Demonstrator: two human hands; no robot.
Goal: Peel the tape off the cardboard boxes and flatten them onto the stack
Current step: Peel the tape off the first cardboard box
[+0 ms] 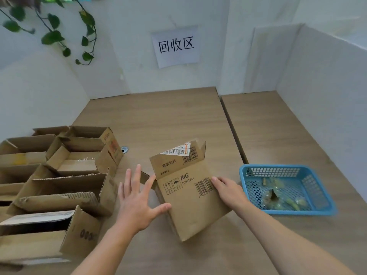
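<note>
L hand [137, 203] spread wide, thumb tip at the P&G box [190, 207] left edge. R hand [228, 191] lies fingers-flat on its right edge by the barcode; thumb hidden, can't tell if it pinches. Box sits mid desk [158, 116], nearly flat, far flap up. Prob. light, stiff corrugated w/ springy creases: take by the edges, press flat. Blue basket [297, 212] right; open boxes [79, 155] left.

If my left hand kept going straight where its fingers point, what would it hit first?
Probably the P&G box: your left hand is open, fingers aimed at its left flap. Depth is unclear; they may already touch.
</note>
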